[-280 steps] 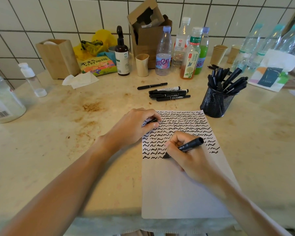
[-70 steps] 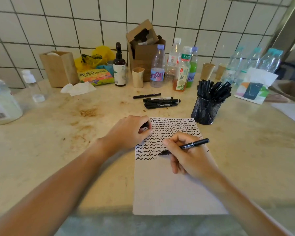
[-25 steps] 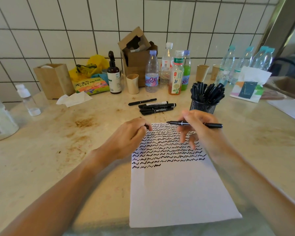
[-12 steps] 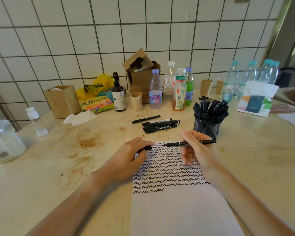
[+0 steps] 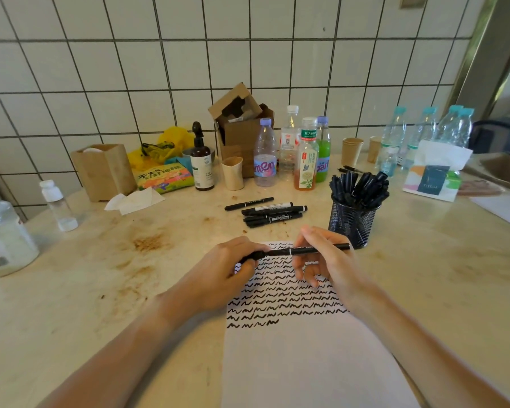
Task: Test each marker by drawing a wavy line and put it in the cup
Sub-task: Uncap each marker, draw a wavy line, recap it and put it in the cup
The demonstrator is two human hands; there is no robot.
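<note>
Bare countertop (image 5: pixel 424 275) rightward — both hands, left hand (image 5: pixel 227 272) and right hand (image 5: pixel 327 260), pinching one marker (image 5: pixel 304 250) above paper (image 5: pixel 292 363).

The sheet of paper (image 5: pixel 306 363) is showing white, with rows of black wavy lines over its upper part. The marker (image 5: pixel 306 250) is looking black with a thin white ring. The mesh cup (image 5: pixel 352 223) is appearing black, and its markers (image 5: pixel 358 187) too. The desk (image 5: pixel 100 290) is showing pale beige with brown stains. The wall tiles (image 5: pixel 189 69) are looking white with dark joints.
</note>
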